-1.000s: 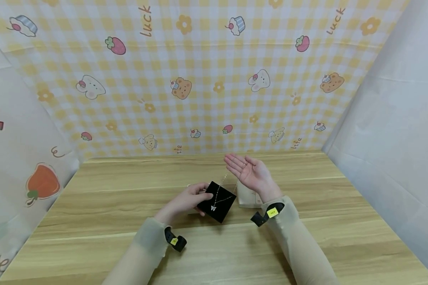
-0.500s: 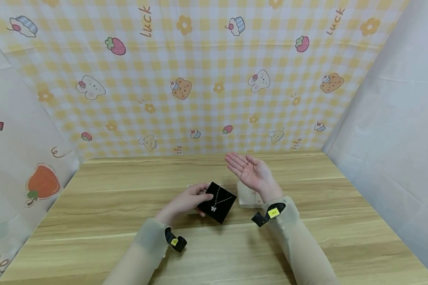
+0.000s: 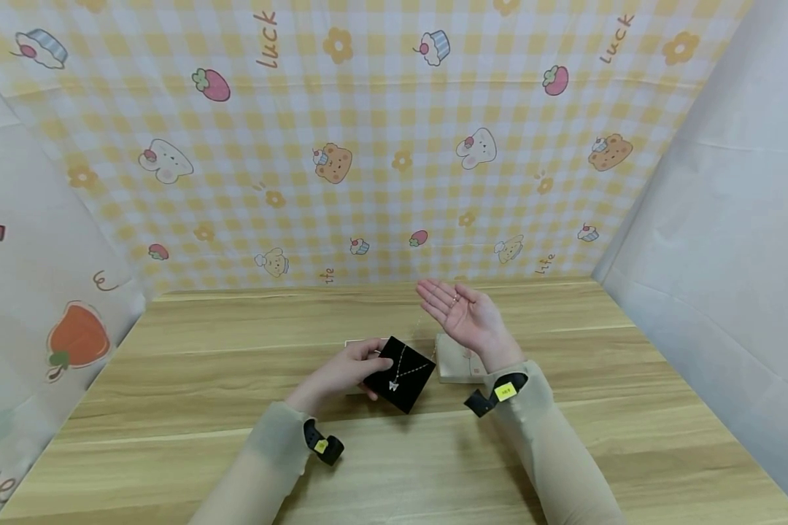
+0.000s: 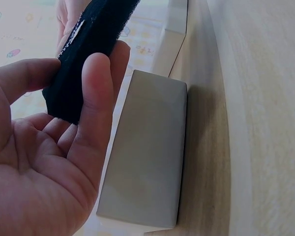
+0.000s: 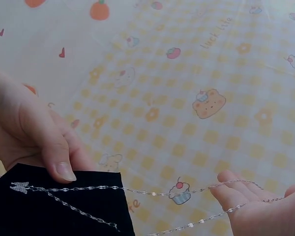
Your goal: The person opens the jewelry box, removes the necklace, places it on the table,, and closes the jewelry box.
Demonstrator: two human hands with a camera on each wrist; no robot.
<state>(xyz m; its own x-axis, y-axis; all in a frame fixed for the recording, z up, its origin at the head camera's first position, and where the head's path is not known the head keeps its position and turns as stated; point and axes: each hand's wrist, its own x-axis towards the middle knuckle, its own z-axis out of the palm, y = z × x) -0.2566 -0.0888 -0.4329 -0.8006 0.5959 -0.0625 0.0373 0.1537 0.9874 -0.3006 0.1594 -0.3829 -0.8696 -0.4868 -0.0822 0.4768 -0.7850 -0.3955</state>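
Observation:
My left hand (image 3: 349, 368) grips a black velvety jewelry pad (image 3: 410, 385) by its left side, thumb on top and fingers beneath. On the pad lies a silver necklace (image 5: 83, 188) with a butterfly pendant (image 3: 393, 386). Its chain runs off the pad's far edge and across to my right hand (image 3: 465, 317). That hand is held palm up with straight fingers, and the chain lies over the fingers in the right wrist view. In the left wrist view the pad (image 4: 83, 59) is tilted, held above a pale box (image 4: 146, 147).
A cream box part with a small printed design (image 3: 458, 364) sits on the wooden table (image 3: 236, 437) below my right hand. The pale box is mostly hidden behind my left hand in the head view. A checked cloth (image 3: 368, 95) hangs behind the table.
My right hand has shifted slightly right and up, with the chain still over it. The left hand and the pad have barely moved.

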